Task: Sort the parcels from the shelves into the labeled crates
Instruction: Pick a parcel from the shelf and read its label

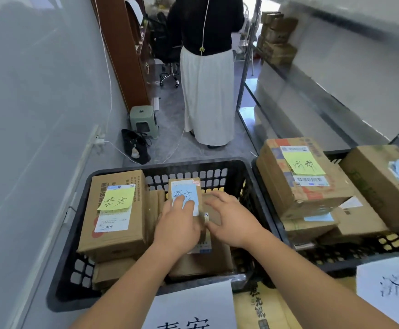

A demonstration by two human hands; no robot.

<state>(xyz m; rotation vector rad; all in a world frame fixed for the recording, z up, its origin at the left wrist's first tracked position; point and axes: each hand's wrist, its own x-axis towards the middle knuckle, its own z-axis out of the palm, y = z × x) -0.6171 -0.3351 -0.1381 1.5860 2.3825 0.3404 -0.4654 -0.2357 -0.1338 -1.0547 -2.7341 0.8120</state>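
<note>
A small cardboard parcel with a blue note (186,191) lies inside the left black crate (217,168), among other boxes. My left hand (178,222) rests on it, fingers straight over the blue note. My right hand (230,218) lies beside it with spread fingers on a brown box (213,255), its thumb touching the small parcel's edge. A larger box with a yellow note (116,210) fills the crate's left side. A white paper label (193,309) hangs on the crate's front.
A second black crate (336,260) at the right holds several boxes, one with a yellow note (302,176), and carries its own white label (390,288). A person in a white skirt (208,91) stands ahead in the aisle. Metal shelves (312,96) line the right side.
</note>
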